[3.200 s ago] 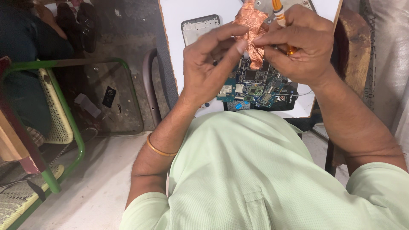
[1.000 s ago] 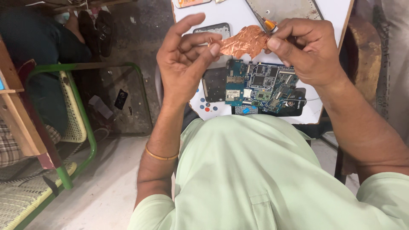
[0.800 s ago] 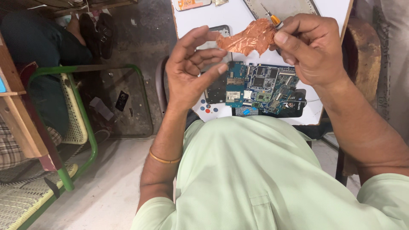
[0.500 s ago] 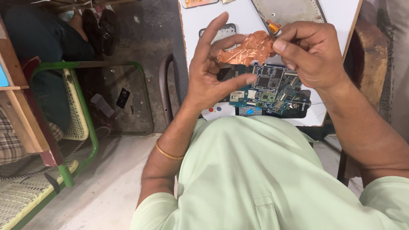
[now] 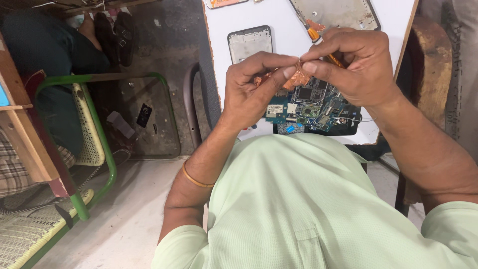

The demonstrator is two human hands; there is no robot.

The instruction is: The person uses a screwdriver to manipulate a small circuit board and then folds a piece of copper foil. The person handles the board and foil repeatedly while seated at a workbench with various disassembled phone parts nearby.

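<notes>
The left hand [image 5: 249, 92] and the right hand [image 5: 356, 65] meet just above the white board [image 5: 284, 20], fingertips pressed together on a crumpled piece of copper foil [image 5: 298, 79]. The left thumb and forefinger are pinched shut on the foil's left edge; the other left fingers curl loosely toward the palm. The right thumb and forefinger close on the foil from the 3 o'clock side, and the same hand also holds an orange-handled tool [image 5: 318, 42] whose tip pokes out toward 11 o'clock. How the remaining right fingers sit on that handle I cannot tell.

Directly below the foil, at 6 o'clock from it, a blue-green phone circuit board [image 5: 313, 107] lies on the white board, studded with dark square chips and small silver cans. At 10 o'clock from the hands lies a pale phone frame [image 5: 249, 42], rectangular with rounded corners. At 12 o'clock a larger grey phone frame [image 5: 338, 12] runs off the top edge. A gold bangle [image 5: 194, 179] circles the left wrist.

Off at 9 o'clock stands a green metal chair [image 5: 94, 144] with a cream woven seat, and a pair of dark shoes [image 5: 114, 32] rests on the floor at 10 o'clock.
</notes>
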